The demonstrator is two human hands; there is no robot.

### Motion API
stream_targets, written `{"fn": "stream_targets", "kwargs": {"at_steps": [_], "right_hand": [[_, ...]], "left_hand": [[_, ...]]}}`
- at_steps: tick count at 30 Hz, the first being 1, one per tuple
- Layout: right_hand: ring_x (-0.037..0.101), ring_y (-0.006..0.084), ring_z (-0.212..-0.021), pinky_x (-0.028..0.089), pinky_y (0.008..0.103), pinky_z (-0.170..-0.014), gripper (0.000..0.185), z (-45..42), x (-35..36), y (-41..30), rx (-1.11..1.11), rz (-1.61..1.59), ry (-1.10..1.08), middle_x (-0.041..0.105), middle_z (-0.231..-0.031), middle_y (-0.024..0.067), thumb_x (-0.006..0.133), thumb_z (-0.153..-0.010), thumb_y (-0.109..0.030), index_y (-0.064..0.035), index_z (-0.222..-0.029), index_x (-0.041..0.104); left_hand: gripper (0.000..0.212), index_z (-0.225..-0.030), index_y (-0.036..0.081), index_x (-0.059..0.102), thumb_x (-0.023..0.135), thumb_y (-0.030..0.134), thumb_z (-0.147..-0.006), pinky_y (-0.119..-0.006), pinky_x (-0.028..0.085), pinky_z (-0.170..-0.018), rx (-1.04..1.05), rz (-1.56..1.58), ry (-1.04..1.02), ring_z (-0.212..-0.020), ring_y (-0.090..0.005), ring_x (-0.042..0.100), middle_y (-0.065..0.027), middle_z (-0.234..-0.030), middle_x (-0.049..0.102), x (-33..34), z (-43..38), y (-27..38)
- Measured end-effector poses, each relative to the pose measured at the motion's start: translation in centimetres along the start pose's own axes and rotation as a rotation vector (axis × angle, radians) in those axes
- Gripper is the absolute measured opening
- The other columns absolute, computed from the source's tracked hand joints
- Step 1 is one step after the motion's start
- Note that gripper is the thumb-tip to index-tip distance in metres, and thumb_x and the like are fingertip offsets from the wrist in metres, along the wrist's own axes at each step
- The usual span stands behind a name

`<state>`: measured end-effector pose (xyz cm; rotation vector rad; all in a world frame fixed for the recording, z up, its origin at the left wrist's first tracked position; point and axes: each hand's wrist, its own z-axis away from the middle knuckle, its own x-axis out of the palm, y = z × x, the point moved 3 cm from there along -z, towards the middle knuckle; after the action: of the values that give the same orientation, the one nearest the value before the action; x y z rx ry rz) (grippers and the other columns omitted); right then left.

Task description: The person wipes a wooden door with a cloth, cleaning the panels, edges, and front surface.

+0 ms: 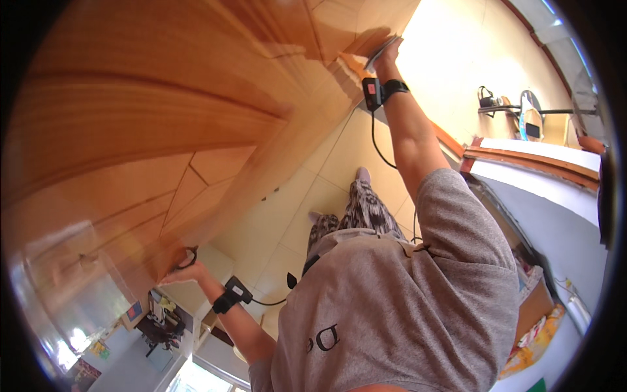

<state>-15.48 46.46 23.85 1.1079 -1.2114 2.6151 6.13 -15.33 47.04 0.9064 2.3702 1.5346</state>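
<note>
My right hand [388, 58] is raised at the upper middle, holding a grey folded cloth [376, 55] at the edge of a large, glossy wooden panel [161, 117], perhaps a door. My left hand [188, 273] is low on the left, at the panel's lower edge, beside a small black curved piece [191, 258]; whether it grips this piece cannot be told. Both wrists wear black straps with small cabled boxes. The panel fills the upper left and shows grooves and reflections.
Pale floor tiles [289, 215] lie below the panel. A wall shelf [499, 109] with small items is at right. Cardboard and an orange patterned bag [534, 345] stand behind my right side. A cluttered dark stand [161, 328] and a window [198, 379] are at lower left.
</note>
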Motion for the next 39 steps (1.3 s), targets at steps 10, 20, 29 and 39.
{"fn": "stream_targets", "kwargs": {"at_steps": [10, 20, 29, 39], "right_hand": [[0.038, 0.0381, -0.110, 0.024, 0.0655, -0.087, 0.084, 27.1, -5.7, 24.3, 0.880, -0.023, 0.300, 0.040, -0.124, 0.0178, 0.022, -0.074, -0.075, -0.0060, -0.118, 0.041], [0.041, 0.0355, -0.106, 0.020, 0.0716, -0.087, 0.077, 46.1, -2.7, 26.1, 1.171, -0.093, 0.204, 0.039, -0.122, 0.0122, 0.022, -0.077, -0.072, -0.0127, -0.124, 0.035], [0.038, 0.0282, -0.113, 0.025, 0.0612, -0.089, 0.062, 36.3, 0.6, 15.3, 0.566, 0.017, 0.100, 0.039, -0.128, 0.0047, 0.029, -0.083, -0.063, -0.0171, -0.123, 0.039], [0.040, 0.0226, -0.112, 0.030, 0.0614, -0.089, 0.051, 36.9, -3.2, 19.9, 0.799, 0.059, 0.098, 0.042, -0.122, 0.0007, 0.035, -0.086, -0.053, -0.0151, -0.119, 0.042]], "left_hand": [[0.077, -0.131, 0.004, 0.023, 0.025, 0.064, -0.083, -0.040, 0.032, -0.097, -0.201, 0.051, -0.074, -0.114, -0.0273, 0.036, -0.0115, -0.129, 0.034, -1.9, -0.4, -2.5], [0.074, -0.130, 0.003, 0.020, 0.023, 0.062, -0.085, -0.039, 0.030, -0.099, -0.216, 0.089, -0.225, -0.114, -0.0251, 0.033, -0.0114, -0.132, 0.026, 0.5, 1.9, -1.3], [0.077, -0.129, 0.001, 0.021, 0.018, 0.063, -0.085, -0.044, 0.034, -0.096, -0.116, 0.153, -0.382, -0.117, -0.0276, 0.031, -0.0150, -0.132, 0.023, 0.9, 2.1, -2.3], [0.089, -0.135, 0.004, 0.014, 0.023, 0.072, -0.078, -0.047, 0.023, -0.103, -0.126, 0.116, -0.287, -0.124, -0.0309, 0.023, -0.0115, -0.138, 0.017, -0.2, 1.0, -2.3]]}}
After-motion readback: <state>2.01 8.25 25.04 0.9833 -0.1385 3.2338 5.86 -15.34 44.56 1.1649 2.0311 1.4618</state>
